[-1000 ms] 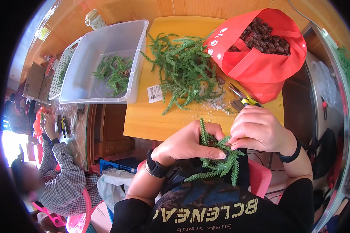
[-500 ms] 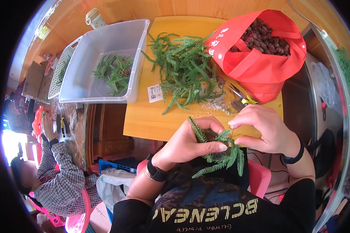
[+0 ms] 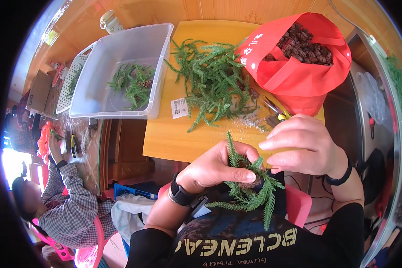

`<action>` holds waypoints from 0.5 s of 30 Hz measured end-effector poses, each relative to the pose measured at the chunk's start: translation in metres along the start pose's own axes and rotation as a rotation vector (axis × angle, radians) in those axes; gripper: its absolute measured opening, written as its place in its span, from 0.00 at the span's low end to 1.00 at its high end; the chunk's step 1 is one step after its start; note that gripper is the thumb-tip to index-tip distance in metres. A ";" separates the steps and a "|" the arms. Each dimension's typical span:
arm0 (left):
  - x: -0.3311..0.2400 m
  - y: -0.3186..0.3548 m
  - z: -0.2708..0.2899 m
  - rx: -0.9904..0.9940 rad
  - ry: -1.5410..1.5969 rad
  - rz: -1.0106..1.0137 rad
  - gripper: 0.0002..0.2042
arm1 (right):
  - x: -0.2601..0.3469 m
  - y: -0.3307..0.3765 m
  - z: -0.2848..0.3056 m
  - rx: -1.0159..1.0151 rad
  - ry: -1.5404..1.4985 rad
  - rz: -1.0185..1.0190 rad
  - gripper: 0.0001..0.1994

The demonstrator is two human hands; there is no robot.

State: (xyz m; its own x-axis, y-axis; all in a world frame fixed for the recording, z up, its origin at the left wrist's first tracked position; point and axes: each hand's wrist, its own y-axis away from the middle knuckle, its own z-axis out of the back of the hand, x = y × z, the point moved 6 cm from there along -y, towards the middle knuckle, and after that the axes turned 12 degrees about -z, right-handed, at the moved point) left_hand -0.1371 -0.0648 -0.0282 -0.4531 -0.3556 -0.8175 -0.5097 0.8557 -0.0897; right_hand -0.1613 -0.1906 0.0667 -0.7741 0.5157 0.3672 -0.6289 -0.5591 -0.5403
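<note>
Above my lap, my left hand (image 3: 225,167) pinches an artificial pine sprig (image 3: 268,187) between thumb and fingers, its green needled branches fanning up and down. A brownish bit shows beside the thumb at its centre, mostly hidden. Close to the sprig's right side is my right hand (image 3: 301,145), its fingers curled toward the thumb; whatever they grip is too small or hidden to make out. On the table ahead lies a heap of similar green sprigs (image 3: 214,80). Yellow-and-black pliers (image 3: 279,111) rest just beyond my right hand.
A red bag (image 3: 299,82) full of brown pine cones (image 3: 303,44) stands at the table's far right. A clear plastic bin (image 3: 109,114) with finished-looking sprigs and cones sits left. White crumbs and a label (image 3: 179,108) lie on the wooden table (image 3: 174,143). Another person (image 3: 76,205) works at far left.
The sprig has turned in my left hand, its lower branches now spreading lower. My right hand has shifted slightly up and its fingers have turned, with their backs now facing up.
</note>
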 end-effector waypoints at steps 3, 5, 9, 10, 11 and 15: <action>0.000 0.000 -0.002 -0.018 0.109 0.055 0.08 | 0.002 -0.003 -0.001 0.085 -0.022 -0.030 0.09; 0.000 -0.001 -0.001 -0.045 0.082 0.057 0.08 | 0.002 -0.004 -0.001 0.083 -0.018 -0.048 0.09; -0.001 -0.002 0.001 -0.123 -0.028 0.009 0.10 | -0.001 -0.005 0.001 0.111 0.002 -0.170 0.09; -0.007 -0.003 0.004 -0.147 -0.205 -0.062 0.10 | 0.001 -0.005 0.001 0.111 0.001 -0.170 0.09; -0.013 -0.003 0.005 -0.170 -0.383 -0.132 0.09 | -0.003 -0.003 -0.002 0.153 0.052 -0.253 0.09; -0.031 -0.005 -0.004 -0.128 -0.906 -0.360 0.09 | -0.016 0.000 -0.009 0.310 0.004 -0.473 0.10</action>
State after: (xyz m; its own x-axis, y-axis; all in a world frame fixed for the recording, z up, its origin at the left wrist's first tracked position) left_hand -0.1237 -0.0592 0.0001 0.4498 -0.1185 -0.8852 -0.6070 0.6865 -0.4003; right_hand -0.1488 -0.1932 0.0543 -0.4027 0.7586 0.5122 -0.8998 -0.4306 -0.0697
